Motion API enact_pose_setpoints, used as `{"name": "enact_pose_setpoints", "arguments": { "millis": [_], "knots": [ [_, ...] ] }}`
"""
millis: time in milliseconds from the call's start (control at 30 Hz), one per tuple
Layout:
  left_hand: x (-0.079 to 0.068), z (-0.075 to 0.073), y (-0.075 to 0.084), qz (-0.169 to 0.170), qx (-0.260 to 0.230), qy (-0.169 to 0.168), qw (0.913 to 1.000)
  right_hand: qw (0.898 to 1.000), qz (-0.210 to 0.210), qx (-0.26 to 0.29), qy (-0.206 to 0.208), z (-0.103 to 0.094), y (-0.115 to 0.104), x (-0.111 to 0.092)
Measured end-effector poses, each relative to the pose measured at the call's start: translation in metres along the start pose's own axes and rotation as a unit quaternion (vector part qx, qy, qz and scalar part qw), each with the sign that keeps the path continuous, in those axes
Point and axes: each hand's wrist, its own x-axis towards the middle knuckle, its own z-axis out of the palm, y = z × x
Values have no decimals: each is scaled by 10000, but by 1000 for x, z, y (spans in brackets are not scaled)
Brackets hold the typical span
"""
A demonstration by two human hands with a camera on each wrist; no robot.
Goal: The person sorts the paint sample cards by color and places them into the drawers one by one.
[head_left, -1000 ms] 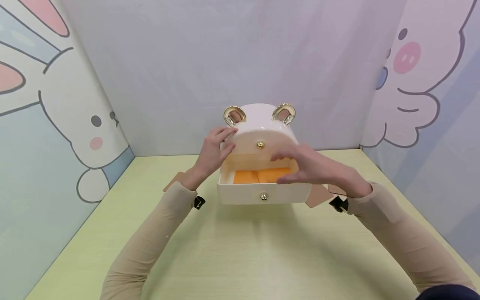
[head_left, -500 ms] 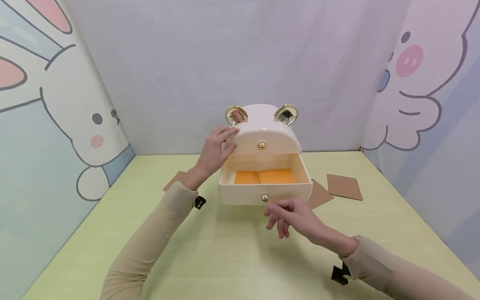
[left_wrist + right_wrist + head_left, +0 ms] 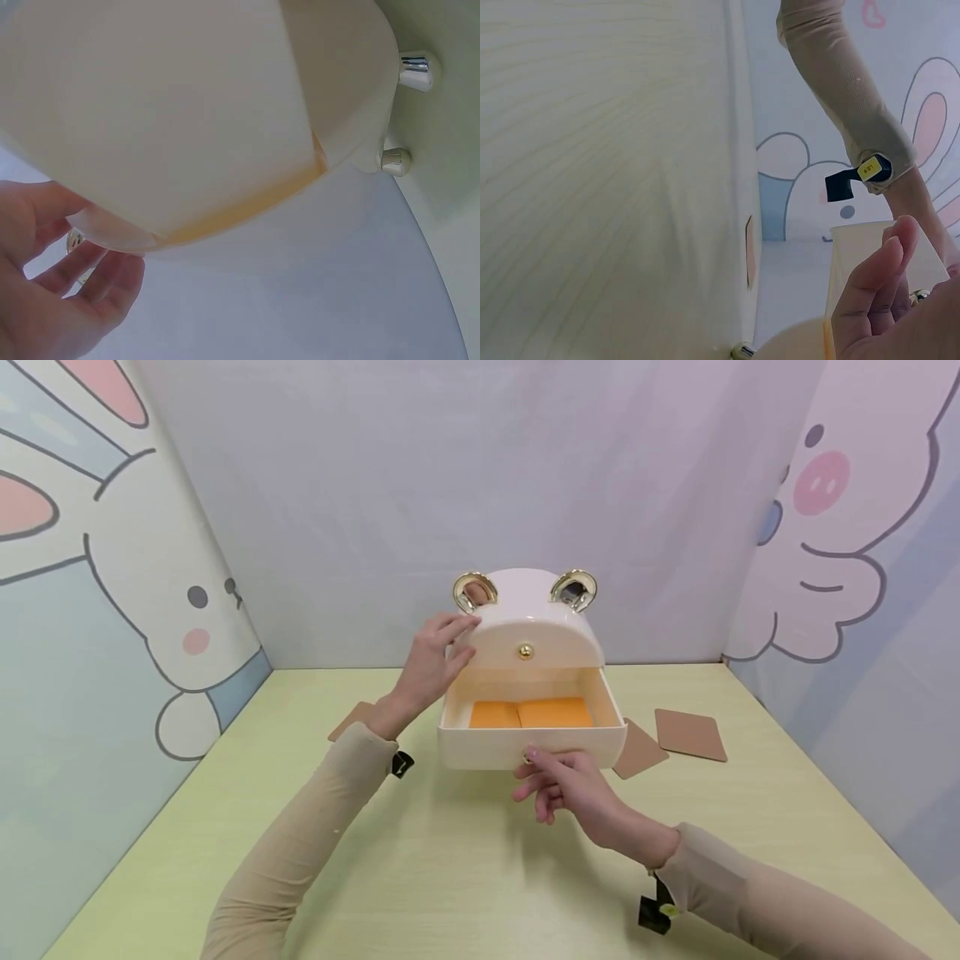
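A white drawer box (image 3: 525,602) with gold-rimmed ears stands at the back of the table. Its lower drawer (image 3: 480,747) is pulled out, and an orange sheet-like thing (image 3: 555,712) with a crease lies inside. My left hand (image 3: 431,664) holds the box's upper left edge, thumb to the front; the left wrist view shows its fingers round the far side. At the drawer front, my right hand (image 3: 573,789) pinches the gold knob (image 3: 919,297) between thumb and finger, mostly covering it in the head view. The upper knob (image 3: 526,652) is untouched.
Brown flat squares lie on the table: one (image 3: 690,735) at the right, another (image 3: 639,752) beside the drawer, and one (image 3: 351,720) partly behind the left wrist. Walls with cartoon animals stand left and right, and a pale backdrop (image 3: 360,527) rises behind the box.
My right hand has moved out from above the open drawer, down and toward me, then onto the lower knob. The left hand stays on the box; the drawer has not visibly moved.
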Motion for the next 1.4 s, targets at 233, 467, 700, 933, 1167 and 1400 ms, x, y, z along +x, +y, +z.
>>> {"name": "enact_pose_setpoints", "arguments": {
  "millis": [233, 467, 700, 933, 1167, 1400],
  "knots": [
    [-1, 0, -1, -19, 7, -22, 10000, 9999, -85, -62, 133, 2, 1, 3],
    [-1, -1, -1, 27, -41, 23, 10000, 9996, -205, -118, 133, 0, 2, 9],
    [-1, -1, -1, 19, -47, 16, 10000, 9993, -264, -179, 178, -3, 0, 15],
    [-1, -1, 0, -10, 5, -13, 10000, 9990, -329, -161, 262, -6, -2, 24],
    [1, -2, 2, -23, -6, -38, 10000, 9986, -393, -148, 320, -11, -2, 34],
    [0, -2, 2, -29, 31, -78, 10000, 9985, -423, -184, 300, -17, -2, 44]
  ]
}}
